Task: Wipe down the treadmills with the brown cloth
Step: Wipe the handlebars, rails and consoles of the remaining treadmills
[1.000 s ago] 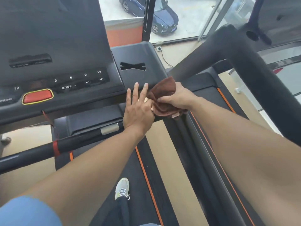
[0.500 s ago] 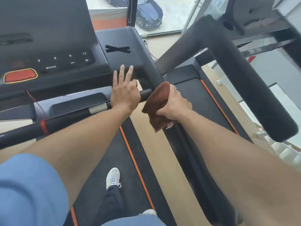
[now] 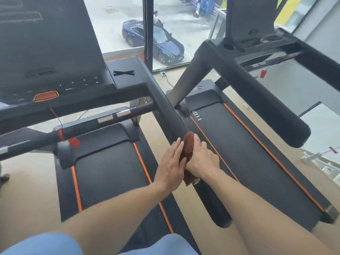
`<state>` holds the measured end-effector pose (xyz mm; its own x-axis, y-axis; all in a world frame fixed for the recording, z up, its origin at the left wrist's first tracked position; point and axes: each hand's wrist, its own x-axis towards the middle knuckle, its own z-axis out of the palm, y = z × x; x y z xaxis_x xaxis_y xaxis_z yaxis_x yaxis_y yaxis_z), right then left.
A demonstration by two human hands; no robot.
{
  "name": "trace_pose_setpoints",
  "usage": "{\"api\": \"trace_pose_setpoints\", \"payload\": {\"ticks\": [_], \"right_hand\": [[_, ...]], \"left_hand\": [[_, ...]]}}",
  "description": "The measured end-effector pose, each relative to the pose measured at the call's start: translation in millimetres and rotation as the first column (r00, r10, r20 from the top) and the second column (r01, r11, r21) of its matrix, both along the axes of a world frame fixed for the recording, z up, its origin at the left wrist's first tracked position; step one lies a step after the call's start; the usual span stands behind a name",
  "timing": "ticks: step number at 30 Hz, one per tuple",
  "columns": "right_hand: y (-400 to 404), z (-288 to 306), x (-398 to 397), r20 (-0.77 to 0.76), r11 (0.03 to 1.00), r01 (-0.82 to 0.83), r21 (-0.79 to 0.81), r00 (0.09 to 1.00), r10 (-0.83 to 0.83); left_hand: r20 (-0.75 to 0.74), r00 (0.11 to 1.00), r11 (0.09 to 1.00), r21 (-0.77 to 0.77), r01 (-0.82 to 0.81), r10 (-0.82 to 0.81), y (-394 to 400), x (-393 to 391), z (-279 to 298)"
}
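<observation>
Console (image 3: 55, 52): far left, I see the dark panel of the near treadmill (image 3: 110, 172), a red button (image 3: 46, 96) on its lower edge.
Crossbar (image 3: 92, 126): below the console, a red tag hanging from it.
Left hand (image 3: 171, 166): fingers straight and together, laid flat against the left side of the brown cloth (image 3: 188, 144); its grip closes on nothing.
Brown cloth: wrapped over the near treadmill's right handrail (image 3: 165, 111), about midway along it (between my two hands).
Right hand (image 3: 202, 159): grip curled round the cloth and the rail beneath it.
Second treadmill (image 3: 248, 153): right of the rail, orange lines edging its belt.
Window (image 3: 174, 24): beyond, a blue car (image 3: 158, 43) outside.
</observation>
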<state>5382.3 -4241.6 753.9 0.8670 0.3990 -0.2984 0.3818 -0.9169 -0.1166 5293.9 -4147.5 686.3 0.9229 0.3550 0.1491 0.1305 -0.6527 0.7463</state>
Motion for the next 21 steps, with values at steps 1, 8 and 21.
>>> {"api": "trace_pose_setpoints", "payload": {"ticks": [1, 8, 21], "right_hand": [[-16, 0, -8, 0.006, 1.000, -0.006, 0.003, 1.000, 0.006], [-104, -6, -63, 0.065, 0.992, -0.011, 0.123, 0.998, 0.003], [-122, -20, -71, 0.077, 0.979, 0.051, 0.199, 0.995, -0.067]], "left_hand": [[-0.002, 1.000, 0.999, -0.035, -0.018, 0.018, -24, -12, -3], [-0.050, 0.997, 0.991, -0.119, -0.065, 0.060, -113, -66, -11], [-0.037, 0.996, 0.956, -0.281, -0.083, 0.076, -150, -74, -15]]}}
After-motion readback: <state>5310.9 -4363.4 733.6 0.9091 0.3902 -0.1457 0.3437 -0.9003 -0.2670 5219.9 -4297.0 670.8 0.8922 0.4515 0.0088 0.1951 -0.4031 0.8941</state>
